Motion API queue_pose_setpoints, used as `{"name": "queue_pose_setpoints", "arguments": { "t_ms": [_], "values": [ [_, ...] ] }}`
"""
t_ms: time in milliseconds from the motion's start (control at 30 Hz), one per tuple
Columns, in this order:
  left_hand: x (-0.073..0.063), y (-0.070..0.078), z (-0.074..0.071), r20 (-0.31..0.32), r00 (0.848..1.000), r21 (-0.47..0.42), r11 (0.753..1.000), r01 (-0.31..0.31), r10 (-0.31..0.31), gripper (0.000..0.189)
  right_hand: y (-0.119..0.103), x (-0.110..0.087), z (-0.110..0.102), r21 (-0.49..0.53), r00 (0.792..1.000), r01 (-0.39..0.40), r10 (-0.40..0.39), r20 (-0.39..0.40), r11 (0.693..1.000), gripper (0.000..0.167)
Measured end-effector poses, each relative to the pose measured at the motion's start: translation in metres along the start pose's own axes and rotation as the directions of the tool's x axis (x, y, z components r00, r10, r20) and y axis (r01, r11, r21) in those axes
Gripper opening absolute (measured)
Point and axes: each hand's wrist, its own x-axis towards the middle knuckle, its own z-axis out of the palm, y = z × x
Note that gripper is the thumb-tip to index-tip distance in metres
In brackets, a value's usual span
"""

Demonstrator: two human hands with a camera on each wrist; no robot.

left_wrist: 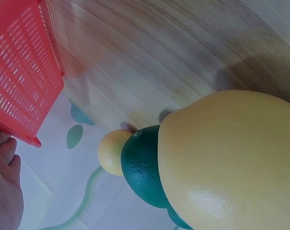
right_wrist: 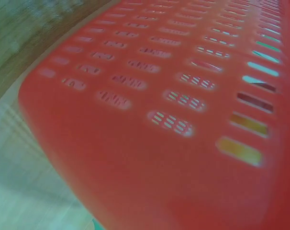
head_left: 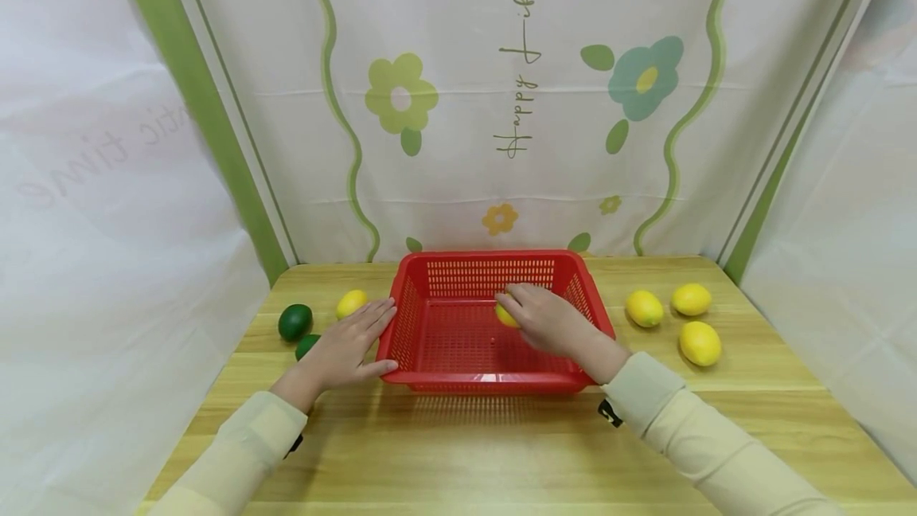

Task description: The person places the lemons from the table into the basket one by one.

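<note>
My right hand (head_left: 548, 321) reaches over the right side of a red plastic basket (head_left: 494, 378) and grips a yellow lemon (head_left: 506, 315) inside it, fingers curled over the fruit. With fingers nearly straight, my left hand (head_left: 351, 345) rests on the basket's left rim. In the left wrist view, that hand (left_wrist: 5, 184) shows at the lower left against the rim. The right wrist view is filled by the basket's slotted wall (right_wrist: 135, 158), which hides the right hand.
Beside my left hand lie a lemon (head_left: 352, 304) and dark green fruits (head_left: 295, 322), one partly covered by the hand. A large yellow fruit (left_wrist: 236, 158) looms close in the left wrist view. Right of the basket, three lemons (head_left: 700, 343) sit on the wooden table (head_left: 501, 460). A printed curtain (head_left: 458, 166) hangs behind.
</note>
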Motion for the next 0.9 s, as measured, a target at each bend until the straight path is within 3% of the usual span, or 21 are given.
{"name": "queue_pose_setpoints", "arguments": {
  "t_ms": [567,900],
  "values": [
    [0.0002,-0.0001,0.0,0.008,1.0,0.001,1.0,0.007,-0.007,0.083,-0.0015,-0.0023,0.0028,0.026,0.997,-0.002,0.0,0.081,1.0,0.054],
    [0.0004,-0.0004,-0.0001,-0.004,1.0,0.003,1.0,-0.005,0.005,0.083,-0.0029,-0.0033,0.0005,0.059,0.992,-0.041,0.034,0.123,0.997,0.062]
  ]
}}
